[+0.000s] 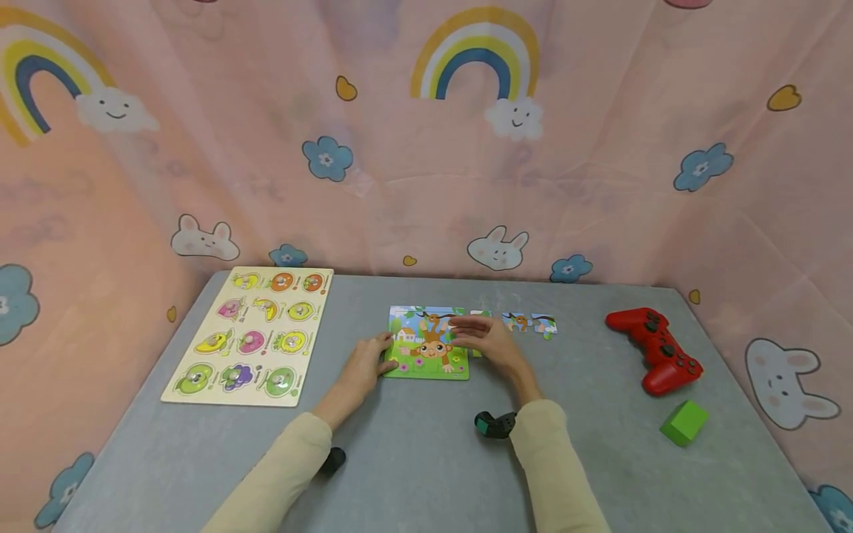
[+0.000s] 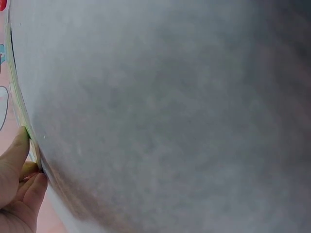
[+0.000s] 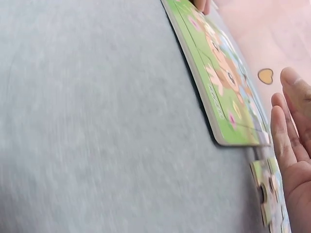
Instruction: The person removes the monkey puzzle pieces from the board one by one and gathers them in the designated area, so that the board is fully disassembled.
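A jigsaw puzzle board (image 1: 416, 370) with a monkey picture lies on the grey table. My left hand (image 1: 362, 365) pinches its left edge; in the left wrist view, thumb and fingertips (image 2: 22, 136) meet at the board's thin side. Over the board's right edge hovers my right hand (image 1: 496, 345), its fingers fairly straight and nothing held. The right wrist view shows this hand (image 3: 296, 145) just apart from the board (image 3: 218, 111). Several loose puzzle pieces (image 1: 515, 322) lie to the right of the board, some partly hidden behind the right hand.
At the left lies a cream fruit picture board (image 1: 303, 303). On the right are a red game controller (image 1: 656, 349) and a green block (image 1: 684, 423). A printed pink cloth (image 1: 393, 207) hangs behind the table (image 1: 426, 474).
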`<state>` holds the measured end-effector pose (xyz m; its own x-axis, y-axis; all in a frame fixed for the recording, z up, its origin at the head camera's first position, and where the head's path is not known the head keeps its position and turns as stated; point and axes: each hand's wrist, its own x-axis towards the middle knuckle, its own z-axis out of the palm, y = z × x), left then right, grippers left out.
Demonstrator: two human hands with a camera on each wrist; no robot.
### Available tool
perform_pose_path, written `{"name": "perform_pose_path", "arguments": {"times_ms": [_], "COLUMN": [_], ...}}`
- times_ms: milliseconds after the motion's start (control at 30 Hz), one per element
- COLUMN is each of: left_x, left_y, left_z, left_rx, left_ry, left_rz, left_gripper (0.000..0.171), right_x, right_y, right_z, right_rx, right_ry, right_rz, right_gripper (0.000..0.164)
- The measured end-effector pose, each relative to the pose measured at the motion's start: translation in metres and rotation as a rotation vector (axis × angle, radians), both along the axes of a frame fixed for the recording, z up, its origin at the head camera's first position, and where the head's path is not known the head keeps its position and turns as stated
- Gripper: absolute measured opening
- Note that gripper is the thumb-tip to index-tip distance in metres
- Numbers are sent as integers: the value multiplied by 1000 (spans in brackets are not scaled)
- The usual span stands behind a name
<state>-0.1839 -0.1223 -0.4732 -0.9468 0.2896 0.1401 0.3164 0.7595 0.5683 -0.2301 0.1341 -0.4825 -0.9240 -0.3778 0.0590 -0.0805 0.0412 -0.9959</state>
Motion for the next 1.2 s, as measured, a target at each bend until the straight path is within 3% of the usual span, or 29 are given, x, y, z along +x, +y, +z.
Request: {"name": "perform_pose_path", "arguments": {"times_ms": [400,633,833,1200], "left_x": [0,0,-1,0], "left_y": [2,2,2,1], "left_z": [1,1,-1,-1], "left_rx": [-24,-21,-25,-17], "left_ry": [0,-14,-11,11], "left_rz": [5,19,18,8], "left_gripper": [48,47,47,49], "right_x": [-2,-2,0,1], "right_y": [-15,-28,-37,-47], "right_z": [-3,2,5,8], "right_rx": [36,262,399,547], "right_ry": [-11,59,63,99], "right_rz": [-17,-58,-112,-159], "right_gripper": [43,40,37,33]}}
